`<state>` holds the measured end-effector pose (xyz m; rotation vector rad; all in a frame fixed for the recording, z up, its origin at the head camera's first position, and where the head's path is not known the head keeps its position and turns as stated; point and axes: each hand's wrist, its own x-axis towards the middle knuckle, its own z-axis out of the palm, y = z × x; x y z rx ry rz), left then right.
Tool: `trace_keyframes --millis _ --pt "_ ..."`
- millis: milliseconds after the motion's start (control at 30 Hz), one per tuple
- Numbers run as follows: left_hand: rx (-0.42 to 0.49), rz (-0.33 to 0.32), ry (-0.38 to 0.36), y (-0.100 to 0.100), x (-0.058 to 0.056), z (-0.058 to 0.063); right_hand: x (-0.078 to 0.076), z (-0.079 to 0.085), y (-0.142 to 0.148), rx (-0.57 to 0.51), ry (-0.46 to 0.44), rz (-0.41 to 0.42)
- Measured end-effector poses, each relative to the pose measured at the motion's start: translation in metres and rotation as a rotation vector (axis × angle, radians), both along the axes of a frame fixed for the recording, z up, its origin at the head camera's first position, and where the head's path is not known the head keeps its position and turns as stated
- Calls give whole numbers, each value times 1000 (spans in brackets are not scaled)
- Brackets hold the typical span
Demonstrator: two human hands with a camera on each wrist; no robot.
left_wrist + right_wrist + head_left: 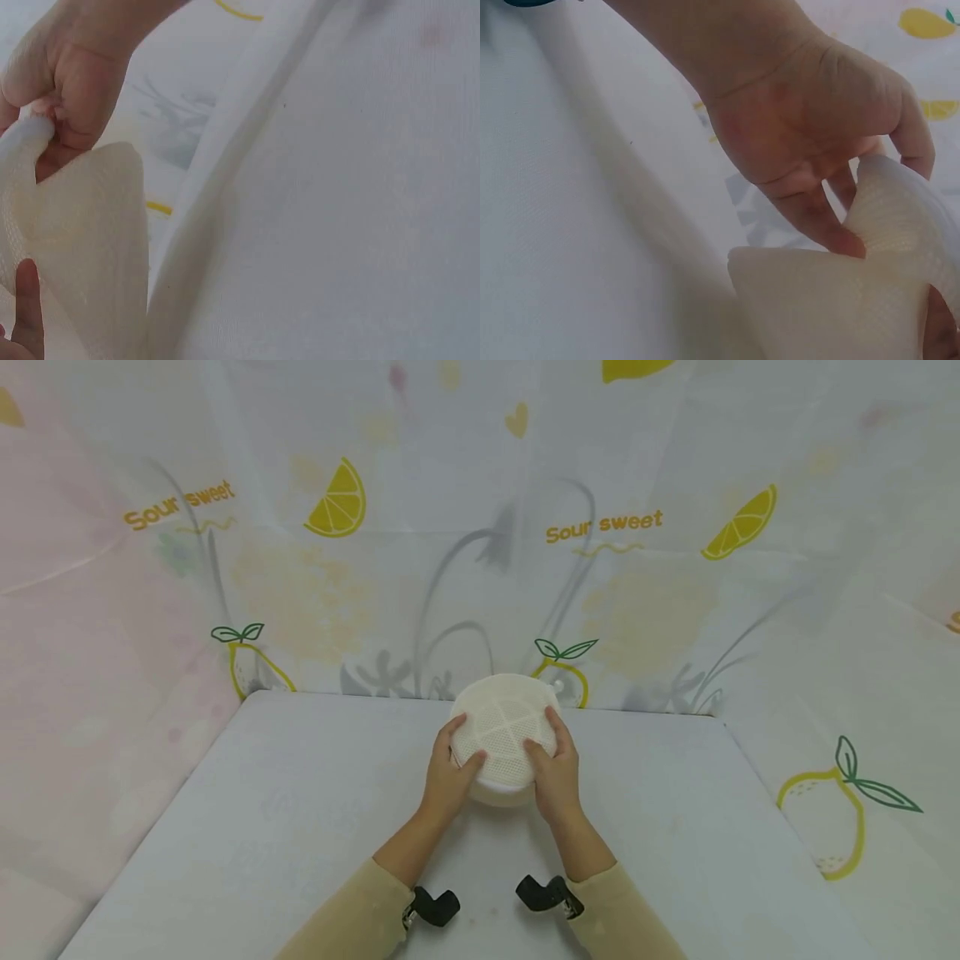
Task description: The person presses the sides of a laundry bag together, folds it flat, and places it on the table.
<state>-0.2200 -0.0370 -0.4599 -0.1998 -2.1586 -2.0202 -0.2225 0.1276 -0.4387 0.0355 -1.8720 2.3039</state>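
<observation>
Lemon-print cloth [450, 460] behind white tabletop [315, 793]

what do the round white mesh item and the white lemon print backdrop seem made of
Round white mesh item: probably flexible synthetic netting, matte; fine holes and bent walls suggest it. White lemon print backdrop: likely thin fabric, mostly matte, given creases; plastic sheeting is possible.

– Where is the mesh bag [506, 727]?
– In front of the middle of the table's [300, 818] far edge, between the left hand [448, 781] on its left and the right hand [557, 777] on its right.
– Does it rest on the table?
– Hard to tell from this angle.
– What's behind?
– A cloth [450, 460], beyond the far edge, running past both far corners and along the left and right edges.
</observation>
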Motion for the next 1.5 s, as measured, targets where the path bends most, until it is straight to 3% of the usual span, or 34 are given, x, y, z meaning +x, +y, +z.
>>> trace_keyframes --millis 367,867,1067,1300,1500 --pt "150 -76 -15 -13 -17 -7 0 0 -1 -15 -14 40" --pt "109 -159 -27 -18 -20 -10 -1 -2 -1 40 -47 60" --pt "73 -154 -58 -17 -16 -6 -2 -5 0 99 -62 24" --pt "16 -159 -99 -17 -12 -2 -4 -8 5 119 -44 52" --pt "58 -155 -156 -18 -12 -3 -7 -11 10 101 -21 95"
